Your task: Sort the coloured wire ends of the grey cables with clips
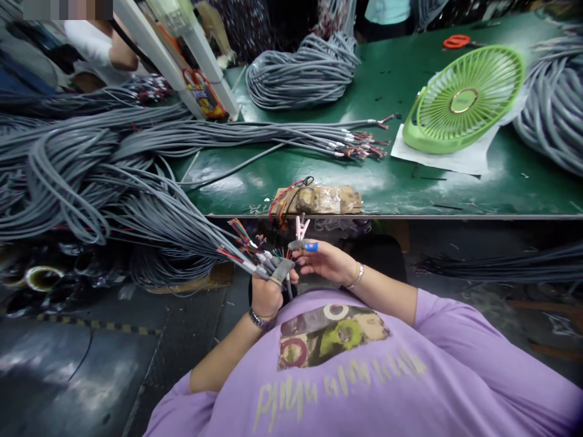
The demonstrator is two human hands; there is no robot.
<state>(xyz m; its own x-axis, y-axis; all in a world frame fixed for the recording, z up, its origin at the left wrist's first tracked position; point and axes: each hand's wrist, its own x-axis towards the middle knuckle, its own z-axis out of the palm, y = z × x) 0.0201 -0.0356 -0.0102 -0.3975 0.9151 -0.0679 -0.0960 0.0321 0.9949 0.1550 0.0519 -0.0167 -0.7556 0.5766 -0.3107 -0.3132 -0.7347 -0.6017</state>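
My left hand (268,296) is closed around a grey cable with its outer jacket stripped at the end. A grey cover sits on its thumb. Thin coloured wires (281,252) fan out of that cable towards my right hand (328,262). The right fingers are bent together at the wire tips, with a grey cover and a blue band on them; exactly which wires they pinch is too small to see. Several more grey cables (214,227) with white collars and bare coloured ends lie against my left hand. Just beyond my right fingers stands a pink clothes peg (301,227).
A wooden block (330,199) with red and black leads lies at the edge of the green table (373,182). Behind are cable bundles (303,73), a green fan (464,100) on paper, and orange-handled scissors (456,41). A white post (204,67) rises at left; other people stand beyond.
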